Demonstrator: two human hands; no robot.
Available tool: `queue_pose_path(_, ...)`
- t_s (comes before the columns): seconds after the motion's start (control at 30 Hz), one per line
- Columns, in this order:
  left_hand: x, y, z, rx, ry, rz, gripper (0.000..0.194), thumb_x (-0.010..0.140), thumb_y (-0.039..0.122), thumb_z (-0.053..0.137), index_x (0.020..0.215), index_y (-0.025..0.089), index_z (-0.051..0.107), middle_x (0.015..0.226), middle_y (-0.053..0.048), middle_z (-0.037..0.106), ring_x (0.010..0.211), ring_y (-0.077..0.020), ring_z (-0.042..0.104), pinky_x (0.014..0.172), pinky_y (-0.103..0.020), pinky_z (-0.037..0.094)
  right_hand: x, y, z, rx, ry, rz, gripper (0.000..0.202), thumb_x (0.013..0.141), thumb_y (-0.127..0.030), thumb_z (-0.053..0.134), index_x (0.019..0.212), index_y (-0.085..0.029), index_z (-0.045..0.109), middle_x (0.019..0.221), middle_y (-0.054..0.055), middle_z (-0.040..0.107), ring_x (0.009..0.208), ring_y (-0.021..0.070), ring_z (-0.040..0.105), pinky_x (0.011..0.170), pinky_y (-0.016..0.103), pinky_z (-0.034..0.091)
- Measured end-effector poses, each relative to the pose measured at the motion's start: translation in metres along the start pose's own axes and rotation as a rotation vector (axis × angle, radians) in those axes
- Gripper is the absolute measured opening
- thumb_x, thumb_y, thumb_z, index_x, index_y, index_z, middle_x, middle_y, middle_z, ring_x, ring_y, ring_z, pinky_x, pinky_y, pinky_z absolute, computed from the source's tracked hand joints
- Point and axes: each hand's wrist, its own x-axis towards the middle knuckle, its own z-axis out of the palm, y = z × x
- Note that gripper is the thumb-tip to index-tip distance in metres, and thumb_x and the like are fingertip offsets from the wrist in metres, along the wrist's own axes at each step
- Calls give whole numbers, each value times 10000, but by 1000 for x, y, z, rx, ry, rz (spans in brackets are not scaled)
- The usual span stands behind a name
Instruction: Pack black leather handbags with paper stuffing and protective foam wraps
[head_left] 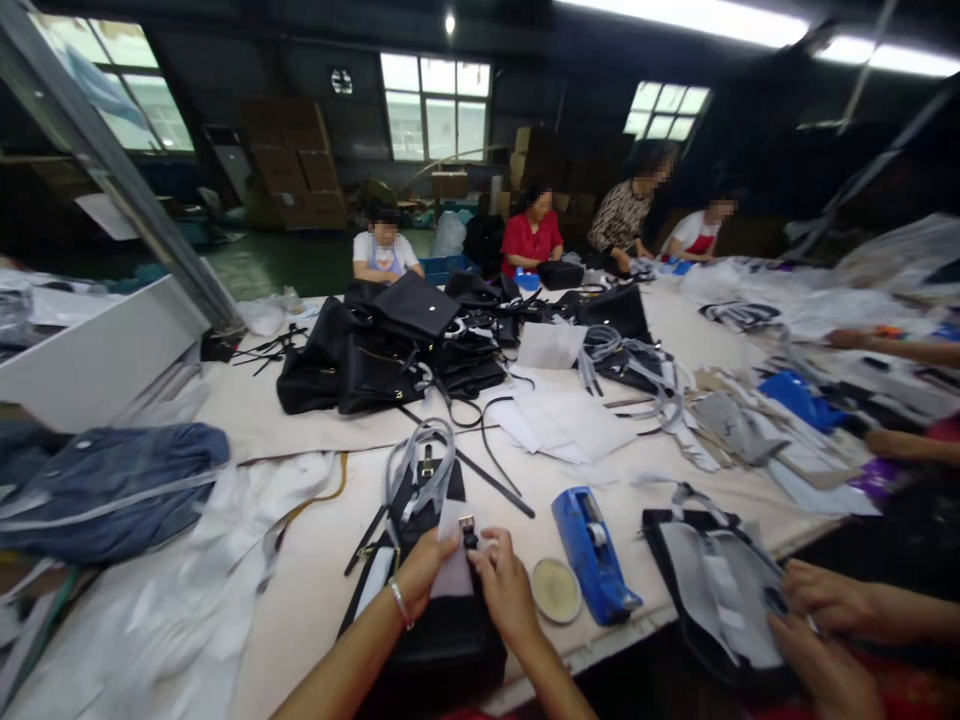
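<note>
A black bag (457, 640) lies on the table edge right before me, with its grey-wrapped handles (420, 465) pointing away. A white paper sheet (452, 575) rests on the bag, under a small gold buckle (467, 523) on a short black strap (470, 540). My left hand (424, 568), with a bracelet at the wrist, is closed on the left edge of the sheet, thumb next to the buckle. My right hand (504, 580) pinches the strap just below the buckle. Its fingertips partly cover the strap's end.
Right of the bag are a round tin (556, 590) and a blue tape dispenser (596, 555). Black bags (375, 350) are piled farther back, beside white sheets (570, 415). At right, a co-worker's hands (832, 610) handle another bag (705, 590). People sit across the table.
</note>
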Motion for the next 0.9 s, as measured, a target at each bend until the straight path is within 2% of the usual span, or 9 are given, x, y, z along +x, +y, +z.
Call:
queue_pose_path(0.13, 2, -7, 0, -28, 53, 18, 457, 678, 334, 713, 1057, 95, 628, 945, -131, 698, 715, -182, 645, 686, -294, 495, 6, 4, -2, -78, -51, 9, 231, 879, -371, 401, 1036, -216, 470, 722, 3, 632, 703, 198, 619, 635, 268, 423)
queue_pose_path(0.27, 3, -14, 3, -35, 70, 46, 488, 691, 359, 703, 1092, 94, 614, 977, -140, 691, 795, -208, 648, 748, -319, 491, 9, 7, -2, -105, -52, 17, 219, 884, -376, 393, 1020, -223, 470, 712, 0, 648, 691, 205, 630, 630, 275, 425)
queue_pose_path(0.43, 2, -16, 6, -39, 22, 71, 544, 706, 403, 686, 1147, 97, 597, 1037, -162, 676, 898, -256, 643, 823, -361, 477, 8, 8, -3, -9, -4, 37, 199, 880, -362, 406, 993, -214, 477, 712, -2, 658, 693, 186, 628, 609, 257, 422)
queue_pose_path(0.57, -2, -21, 8, -41, -1, 94, 512, 737, 381, 667, 1167, 113, 592, 1119, -157, 651, 1006, -253, 612, 935, -368, 429, 5, 10, -1, 53, 19, 103, 208, 882, -384, 411, 982, -211, 471, 660, -16, 640, 659, 181, 610, 590, 253, 416)
queue_pose_path(0.7, 1, -28, 12, -30, 3, 106, 519, 741, 384, 664, 1182, 122, 582, 1129, -148, 651, 1025, -249, 605, 964, -375, 409, 7, 13, -1, 52, 4, 115, 207, 884, -383, 415, 986, -214, 478, 715, 2, 661, 699, 188, 624, 613, 256, 422)
queue_pose_path(0.8, 8, -33, 16, 15, 45, 123, 538, 711, 389, 688, 1157, 102, 596, 1086, -149, 669, 1024, -265, 604, 939, -373, 426, 11, 14, -6, -55, -25, 72, 200, 886, -373, 396, 953, -222, 509, 754, 22, 671, 704, 197, 633, 614, 262, 414)
queue_pose_path(0.9, 13, -36, 18, 66, 113, 149, 520, 693, 377, 699, 1124, 98, 617, 1068, -137, 679, 1022, -272, 604, 927, -365, 431, 17, 12, -19, -277, -65, 34, 220, 870, -407, 421, 864, -229, 550, 676, 18, 647, 630, 196, 618, 579, 263, 383)
